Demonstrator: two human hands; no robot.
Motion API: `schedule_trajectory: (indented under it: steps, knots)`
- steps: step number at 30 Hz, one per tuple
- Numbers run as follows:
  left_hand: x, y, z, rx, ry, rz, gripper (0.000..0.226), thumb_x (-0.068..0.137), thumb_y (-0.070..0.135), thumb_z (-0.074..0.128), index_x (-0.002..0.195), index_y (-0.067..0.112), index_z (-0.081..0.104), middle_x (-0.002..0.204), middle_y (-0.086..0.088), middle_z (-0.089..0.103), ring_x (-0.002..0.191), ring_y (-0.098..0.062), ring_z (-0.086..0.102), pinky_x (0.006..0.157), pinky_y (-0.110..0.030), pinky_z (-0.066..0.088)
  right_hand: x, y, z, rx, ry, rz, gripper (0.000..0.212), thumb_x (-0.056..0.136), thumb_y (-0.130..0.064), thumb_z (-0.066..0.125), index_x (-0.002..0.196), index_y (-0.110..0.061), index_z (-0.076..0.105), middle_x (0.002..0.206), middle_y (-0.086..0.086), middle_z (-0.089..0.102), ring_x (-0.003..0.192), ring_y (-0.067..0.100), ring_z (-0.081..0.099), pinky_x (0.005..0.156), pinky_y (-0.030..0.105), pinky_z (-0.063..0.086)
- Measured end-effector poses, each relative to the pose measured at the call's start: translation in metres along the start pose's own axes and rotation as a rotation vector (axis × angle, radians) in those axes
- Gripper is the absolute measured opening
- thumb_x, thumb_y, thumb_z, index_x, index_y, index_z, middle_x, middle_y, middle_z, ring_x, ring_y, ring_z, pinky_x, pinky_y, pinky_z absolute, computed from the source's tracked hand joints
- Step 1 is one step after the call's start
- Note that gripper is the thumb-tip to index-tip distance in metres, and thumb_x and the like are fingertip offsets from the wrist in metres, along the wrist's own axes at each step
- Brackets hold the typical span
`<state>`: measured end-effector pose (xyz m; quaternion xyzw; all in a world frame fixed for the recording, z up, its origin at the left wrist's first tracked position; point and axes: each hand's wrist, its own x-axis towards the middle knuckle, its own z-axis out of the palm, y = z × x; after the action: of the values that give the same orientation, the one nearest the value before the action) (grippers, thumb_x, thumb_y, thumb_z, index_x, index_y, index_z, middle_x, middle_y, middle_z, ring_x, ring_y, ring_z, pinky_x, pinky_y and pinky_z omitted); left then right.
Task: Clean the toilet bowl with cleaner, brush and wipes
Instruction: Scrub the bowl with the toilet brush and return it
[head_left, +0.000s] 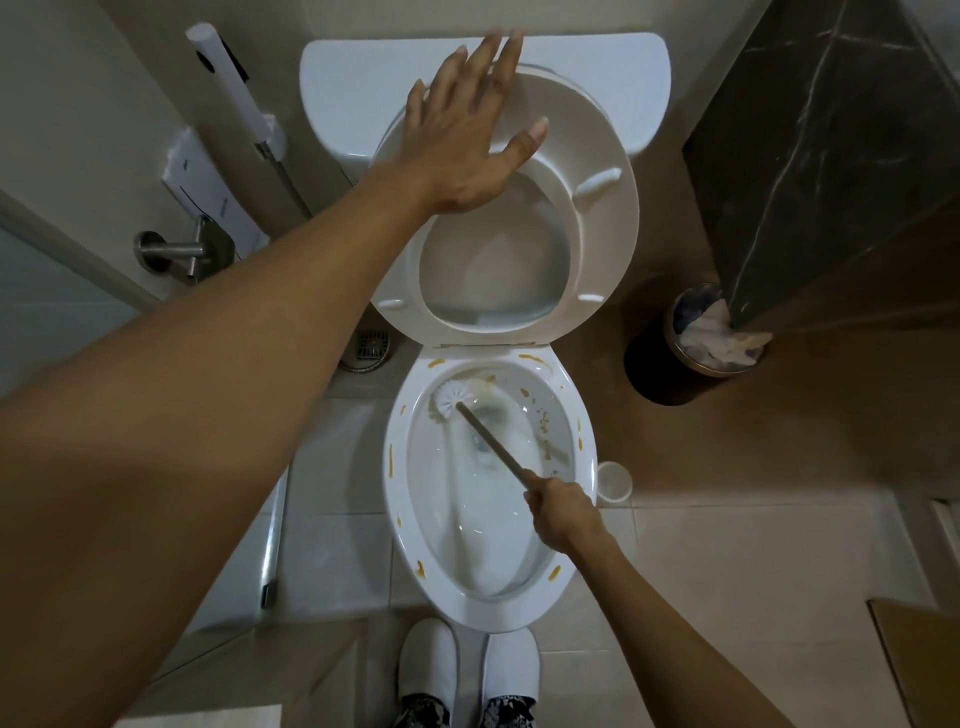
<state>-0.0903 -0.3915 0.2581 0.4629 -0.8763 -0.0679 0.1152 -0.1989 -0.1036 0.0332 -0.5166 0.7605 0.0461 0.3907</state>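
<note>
1. The left hand (467, 140) lies flat on the raised toilet seat (597, 218), its fingers (498, 62) straight and spread wide, their tips reaching over the seat's far edge toward the cistern (353, 93).
2. The right hand (561, 512) is at the near right of the toilet bowl (488, 519), fingers curled round the thin brown handle of the toilet brush (491, 441).
3. The handle slants from that hand to the far left, and the white brush head (452, 397) sits against the bowl's inner wall at the far left, just under the rim.
4. Yellow-brown smears dot the rim (395, 462) all round, and specks cling to the inner wall at the far right; the water in the bowl looks cloudy, perhaps with foam, though the view is too soft to be sure.
5. A small white holder cup (614, 483) stands on the floor just right of the bowl.
6. Farther right, a dark round bin (670, 364) holds crumpled tissue, beside a dark marble panel (831, 156).
7. Two white slippers (467, 665) stand on the floor at the bowl's near end.
</note>
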Motion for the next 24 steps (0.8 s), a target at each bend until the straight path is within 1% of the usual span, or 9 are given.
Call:
schedule_trajectory:
  steps: [3,6,10,13,17,19,22,24]
  knots:
    - [0.0,0.0,0.0,-0.001,-0.003,0.0,0.074,0.095,0.06,0.021,0.152,0.021,-0.006,0.16,-0.004,-0.008,0.146,-0.028,-0.007,0.114,-0.054,-0.003,0.003,0.006,-0.009,-0.007,0.019,0.02,0.038,0.101,-0.035,0.037,0.134,-0.024,0.051,0.111,0.009,0.064,0.099,0.027,0.063,0.083,0.037,0.052]
    - [0.0,0.0,0.0,-0.001,-0.008,0.001,0.074,0.095,0.06,0.021,0.152,0.021,-0.006,0.16,-0.004,-0.008,0.146,-0.028,-0.007,0.114,-0.054,-0.004,0.007,0.009,-0.017,-0.01,0.065,0.094,0.038,0.101,-0.035,0.035,0.131,-0.022,0.055,0.107,0.01,0.065,0.098,0.029,0.063,0.084,0.04,0.052]
    - [-0.001,0.001,0.0,0.003,0.002,-0.007,0.074,0.094,0.06,0.021,0.152,0.021,-0.005,0.16,-0.004,-0.007,0.147,-0.028,-0.006,0.114,-0.054,-0.002,0.0,-0.011,-0.001,0.027,0.03,0.081,0.038,0.101,-0.035,0.036,0.129,-0.016,0.054,0.111,0.011,0.064,0.101,0.029,0.062,0.084,0.038,0.05]
    - [-0.001,0.001,-0.002,0.001,0.001,-0.005,0.073,0.096,0.059,0.022,0.152,0.021,-0.005,0.16,-0.003,-0.007,0.147,-0.028,-0.007,0.114,-0.053,-0.003,-0.005,-0.01,0.004,0.031,0.023,0.057,0.039,0.101,-0.036,0.034,0.133,-0.021,0.052,0.111,0.009,0.064,0.101,0.027,0.062,0.085,0.039,0.052]
    - [0.0,0.0,0.0,0.005,-0.001,-0.01,0.073,0.095,0.06,0.022,0.152,0.022,-0.005,0.16,-0.003,-0.007,0.147,-0.027,-0.007,0.115,-0.053,-0.002,-0.015,0.014,-0.01,0.074,0.073,0.162,0.039,0.103,-0.033,0.031,0.136,-0.029,0.05,0.109,0.009,0.065,0.099,0.027,0.063,0.082,0.039,0.053]
    - [0.0,0.001,0.001,0.008,-0.002,-0.014,0.074,0.095,0.061,0.021,0.152,0.023,-0.005,0.16,-0.003,-0.007,0.147,-0.027,-0.007,0.115,-0.053,-0.002,-0.017,0.018,-0.012,0.063,0.092,0.189,0.038,0.103,-0.033,0.03,0.135,-0.029,0.05,0.109,0.009,0.065,0.099,0.028,0.063,0.084,0.042,0.054]
    - [0.0,0.001,0.001,-0.003,0.005,-0.016,0.073,0.095,0.061,0.022,0.152,0.023,-0.006,0.16,-0.002,-0.007,0.147,-0.027,-0.006,0.115,-0.053,-0.002,-0.011,0.001,-0.008,0.085,0.069,0.149,0.038,0.102,-0.031,0.032,0.135,-0.024,0.05,0.113,0.011,0.064,0.105,0.03,0.061,0.087,0.04,0.05]
    - [0.0,0.001,0.0,-0.01,0.005,-0.017,0.073,0.095,0.061,0.022,0.152,0.024,-0.006,0.16,-0.001,-0.008,0.147,-0.027,-0.007,0.115,-0.053,-0.002,-0.01,-0.013,-0.001,0.08,0.051,0.089,0.039,0.102,-0.034,0.032,0.133,-0.02,0.052,0.111,0.009,0.065,0.101,0.027,0.062,0.086,0.038,0.052]
